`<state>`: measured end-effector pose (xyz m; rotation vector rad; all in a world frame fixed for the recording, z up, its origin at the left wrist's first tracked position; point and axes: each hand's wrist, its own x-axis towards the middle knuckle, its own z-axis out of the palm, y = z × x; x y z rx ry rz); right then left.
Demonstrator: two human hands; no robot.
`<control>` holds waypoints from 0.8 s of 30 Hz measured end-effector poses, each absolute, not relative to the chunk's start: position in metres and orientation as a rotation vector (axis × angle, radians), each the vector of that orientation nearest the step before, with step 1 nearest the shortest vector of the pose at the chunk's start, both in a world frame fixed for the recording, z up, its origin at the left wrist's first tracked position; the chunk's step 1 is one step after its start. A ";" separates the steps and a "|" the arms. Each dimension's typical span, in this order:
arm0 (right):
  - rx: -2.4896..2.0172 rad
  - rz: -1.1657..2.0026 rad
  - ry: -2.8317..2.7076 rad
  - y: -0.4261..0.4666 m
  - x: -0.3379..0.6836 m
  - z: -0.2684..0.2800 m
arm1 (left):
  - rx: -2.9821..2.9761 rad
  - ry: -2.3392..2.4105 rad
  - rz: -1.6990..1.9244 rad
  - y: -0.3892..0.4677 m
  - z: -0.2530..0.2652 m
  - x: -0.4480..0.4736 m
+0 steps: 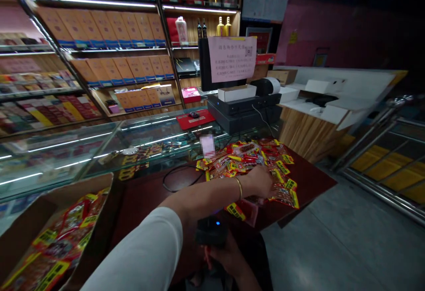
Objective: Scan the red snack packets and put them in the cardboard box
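Observation:
My left arm, in a white sleeve with a gold bangle, reaches across to the right. My left hand is on a spread of snack packets in red and yellow wrappers. Its fingers point down and are mostly hidden, so I cannot see whether a packet is between them. Low in the middle, my right hand is wrapped round a black handheld scanner with a blue light and a reddish part below. One packet lies at the near edge of the dark red tabletop.
At left stands an open cardboard box holding more packets. Behind are a glass counter, a black cable, a cash drawer and a monitor with a paper sign. Metal railings stand at right.

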<state>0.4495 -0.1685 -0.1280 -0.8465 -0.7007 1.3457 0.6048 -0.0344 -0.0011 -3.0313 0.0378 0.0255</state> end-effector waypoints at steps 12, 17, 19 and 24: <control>-1.013 1.279 -0.691 -0.178 0.452 -0.130 | -3.415 -0.411 -0.572 -0.012 0.090 0.390; -1.158 1.268 -0.762 -0.186 0.458 -0.126 | -2.920 -1.719 -0.934 -0.002 0.084 0.204; -1.246 1.274 -0.757 -0.189 0.463 -0.129 | -2.627 -2.070 -0.863 -0.003 0.072 0.138; -1.430 1.393 -0.859 -0.183 0.485 -0.141 | -2.214 -2.426 -0.259 -0.012 0.056 0.028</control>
